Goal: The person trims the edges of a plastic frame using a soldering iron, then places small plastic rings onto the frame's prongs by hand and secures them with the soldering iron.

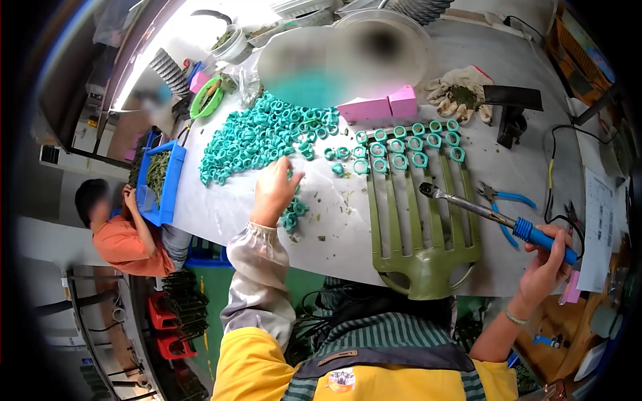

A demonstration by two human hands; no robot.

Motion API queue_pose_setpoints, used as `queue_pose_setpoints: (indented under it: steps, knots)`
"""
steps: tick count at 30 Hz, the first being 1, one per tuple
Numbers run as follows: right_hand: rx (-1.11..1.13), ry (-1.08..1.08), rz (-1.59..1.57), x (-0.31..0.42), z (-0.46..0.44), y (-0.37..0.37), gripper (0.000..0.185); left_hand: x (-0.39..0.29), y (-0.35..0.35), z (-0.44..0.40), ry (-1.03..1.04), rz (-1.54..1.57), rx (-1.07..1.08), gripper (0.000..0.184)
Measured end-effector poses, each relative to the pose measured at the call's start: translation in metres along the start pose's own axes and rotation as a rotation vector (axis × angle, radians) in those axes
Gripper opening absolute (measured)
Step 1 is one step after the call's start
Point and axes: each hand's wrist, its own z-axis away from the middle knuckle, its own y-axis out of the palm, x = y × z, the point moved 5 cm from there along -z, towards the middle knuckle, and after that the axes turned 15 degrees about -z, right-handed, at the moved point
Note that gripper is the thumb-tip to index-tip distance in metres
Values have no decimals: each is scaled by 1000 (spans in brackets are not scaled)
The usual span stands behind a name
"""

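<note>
My right hand [540, 271] grips a soldering iron [487, 212] by its blue handle, with the broad metal tip pointing left over an olive-green fork-shaped plastic rack [428, 257]. Several teal plastic rings [399, 162] sit in rows across the far ends of the rack's prongs. My left hand [273, 192] is at the near edge of a heap of teal rings [257, 134], its thumb and fingers curled together. A bit of teal shows at the fingertips, but whether it is held I cannot make out. A small cluster of rings [293, 215] lies beside that hand.
Pink blocks [364, 109] stand beyond the rack, near a glove [461, 93] and a black stand [511, 110]. Blue-handled pliers [505, 200] lie to the right. A green basket [207, 99] is at the far left. Another person in orange [130, 244] sits by a blue crate [170, 184].
</note>
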Motion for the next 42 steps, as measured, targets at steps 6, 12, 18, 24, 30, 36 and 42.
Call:
queue_pose_setpoints:
  steps: [6,12,18,24,30,36,42]
  knots:
    - [1,0,6,1,4,4,29,7,19,25,34,166,-61,31]
    - [-3,-15,17,8,6,9,29,23,37,20,-347,1191,299,28]
    - [1,-12,29,13,8,9,29,-4,14,15,-226,1058,372,33]
    - [-38,-30,43,18,11,3,27,-103,-35,-4,87,989,183,30]
    - [-72,-35,83,10,14,0,26,-208,-44,-22,465,684,-84,35]
    - [-75,-43,24,-11,18,0,24,-241,-15,-38,508,564,-156,33]
    - [-43,-68,22,-19,14,9,19,-250,-9,-45,562,534,-141,33]
